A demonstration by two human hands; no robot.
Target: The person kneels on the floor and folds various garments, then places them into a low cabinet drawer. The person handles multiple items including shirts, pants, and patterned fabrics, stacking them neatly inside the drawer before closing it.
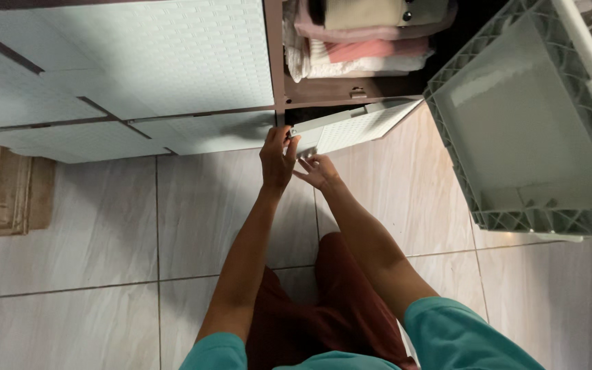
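A pale green cabinet with textured doors (pixel 138 62) stands ahead of me. Its lower right door (pixel 358 127) is partly swung out. My left hand (pixel 277 159) grips the edge of that door near its corner, fingers closed on it. My right hand (pixel 316 171) is just beside it under the door's lower edge, fingers spread and touching or nearly touching the panel. Above the door, an uncovered shelf holds folded clothes (pixel 364 34) in pink, white and beige.
A large pale green plastic crate (pixel 529 212) with a ribbed rim stands at the right on the beige tiled floor (pixel 104 240). A brown mat (pixel 1 192) lies at the far left by the cabinet base.
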